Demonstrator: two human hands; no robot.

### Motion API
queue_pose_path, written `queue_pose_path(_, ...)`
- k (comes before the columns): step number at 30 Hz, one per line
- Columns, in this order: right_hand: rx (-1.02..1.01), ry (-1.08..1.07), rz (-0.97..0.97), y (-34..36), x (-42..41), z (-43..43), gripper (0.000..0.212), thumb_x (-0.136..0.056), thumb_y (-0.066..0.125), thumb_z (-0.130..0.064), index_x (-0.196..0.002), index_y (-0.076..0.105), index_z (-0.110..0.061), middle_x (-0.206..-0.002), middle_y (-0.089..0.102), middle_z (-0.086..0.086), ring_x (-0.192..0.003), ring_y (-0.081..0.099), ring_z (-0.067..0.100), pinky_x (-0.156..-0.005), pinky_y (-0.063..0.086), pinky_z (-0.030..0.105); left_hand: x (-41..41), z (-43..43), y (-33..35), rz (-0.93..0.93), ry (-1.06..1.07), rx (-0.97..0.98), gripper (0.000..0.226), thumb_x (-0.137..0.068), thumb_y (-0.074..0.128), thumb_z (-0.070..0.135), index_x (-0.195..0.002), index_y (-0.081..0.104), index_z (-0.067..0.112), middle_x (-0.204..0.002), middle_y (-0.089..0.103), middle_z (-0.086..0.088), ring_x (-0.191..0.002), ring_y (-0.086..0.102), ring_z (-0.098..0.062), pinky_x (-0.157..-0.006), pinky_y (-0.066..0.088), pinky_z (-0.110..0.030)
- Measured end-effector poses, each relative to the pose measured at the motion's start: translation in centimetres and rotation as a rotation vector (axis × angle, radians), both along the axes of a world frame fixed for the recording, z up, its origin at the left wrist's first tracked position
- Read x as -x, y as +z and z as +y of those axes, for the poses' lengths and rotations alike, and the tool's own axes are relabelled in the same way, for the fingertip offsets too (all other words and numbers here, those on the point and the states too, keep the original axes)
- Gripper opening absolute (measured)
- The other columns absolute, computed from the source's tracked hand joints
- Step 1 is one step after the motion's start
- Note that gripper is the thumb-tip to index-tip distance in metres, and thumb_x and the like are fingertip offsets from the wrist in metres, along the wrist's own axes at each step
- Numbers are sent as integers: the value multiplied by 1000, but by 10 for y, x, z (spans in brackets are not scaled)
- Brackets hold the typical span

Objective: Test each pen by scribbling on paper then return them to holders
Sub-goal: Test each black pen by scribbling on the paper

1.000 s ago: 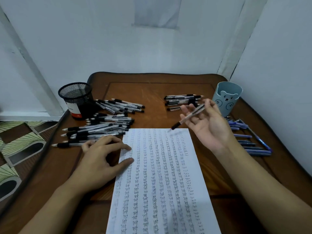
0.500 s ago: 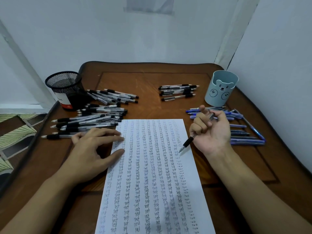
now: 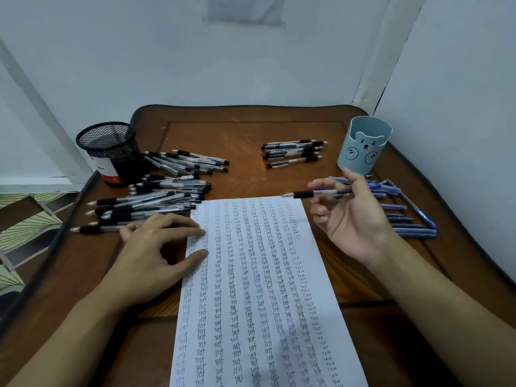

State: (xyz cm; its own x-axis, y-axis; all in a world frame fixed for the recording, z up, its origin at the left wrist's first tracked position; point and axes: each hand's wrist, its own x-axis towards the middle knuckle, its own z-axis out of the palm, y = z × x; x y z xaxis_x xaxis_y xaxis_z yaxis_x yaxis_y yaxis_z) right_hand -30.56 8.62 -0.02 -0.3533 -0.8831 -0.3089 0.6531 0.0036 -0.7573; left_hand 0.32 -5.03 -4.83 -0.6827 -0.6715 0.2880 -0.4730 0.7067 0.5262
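Pen (image 3: 321,194) now across right hand (image 3: 352,220), apparently

Brown wooden surface (image 3: 245,135) with rounded far corners, raised dark rim and inset centre panel, scuffed pale in places. Plain white back wall (image 3: 167,65) carrying a greyish rectangular patch (image 3: 244,9) at top centre. Second white wall (image 3: 460,93) at right. Lower left: floor tiles (image 3: 28,216) with green leaf pattern

Brown wooden table (image 3: 251,129) set in corner of pale blue-grey walls (image 3: 167,65); green patterned floor tiles (image 3: 25,219) at left.
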Motion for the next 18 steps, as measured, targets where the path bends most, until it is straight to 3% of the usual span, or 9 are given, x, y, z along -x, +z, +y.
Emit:
queue_pose_path(3, 35, 59, 59, -12, -3, 12, 25, -82, 76, -31, -79, 65, -8, -77, 67, 10, -65, 65, 18, -54, 55, 22, 0, 0, 1, -2, -3, -8, 46, -77, 53, 81, -109, 70, 52, -125, 58, 29, -126, 46, 3, -100, 20, -46)
queue_pose_path(5, 96, 115, 181, -24, -3, 17, 28, -67, 86, -11, -72, 59, -12, -72, 60, 8, -61, 56, 17, -51, 48, 22, 1, 0, 1, 2, -2, -13, 46, -77, 53, 80, -108, 71, 52, -125, 57, 29, -126, 46, 3, -100, 20, -46)
queue_pose_path(8, 177, 66, 359, -31, -5, 15, 21, -80, 68, 5, -72, 54, -9, -71, 52, 8, -57, 48, 18, -51, 42, 24, 1, 0, 1, -4, -2, -17, 45, -76, 54, 80, -108, 70, 53, -125, 57, 29, -126, 47, 2, -99, 21, -47)
queue_pose_path(12, 200, 112, 582, -27, -7, 11, 16, -95, 48, 14, -92, 63, 8, -85, 64, 16, -76, 70, 38, -68, 61, 37, 2, 0, 2, -7, -8, -25, 44, -76, 54, 79, -108, 70, 53, -125, 57, 28, -125, 46, 3, -98, 20, -45)
queue_pose_path(15, 181, 200, 741, -27, -7, 11, 9, -92, 54, 16, -87, 61, 15, -90, 62, 28, -76, 67, 45, -64, 61, 39, 2, -1, 2, -21, -9, -20, 43, -77, 53, 79, -109, 69, 55, -127, 56, 31, -127, 44, 5, -98, 17, -42)
queue_pose_path(18, 132, 205, 869, -29, -4, 13, 17, -82, 68, 20, -77, 57, 8, -80, 62, 25, -55, 59, 29, -49, 49, 29, 1, -1, 1, -37, -11, -21, 44, -77, 52, 80, -110, 68, 56, -129, 55, 34, -128, 42, 5, -99, 16, -41)
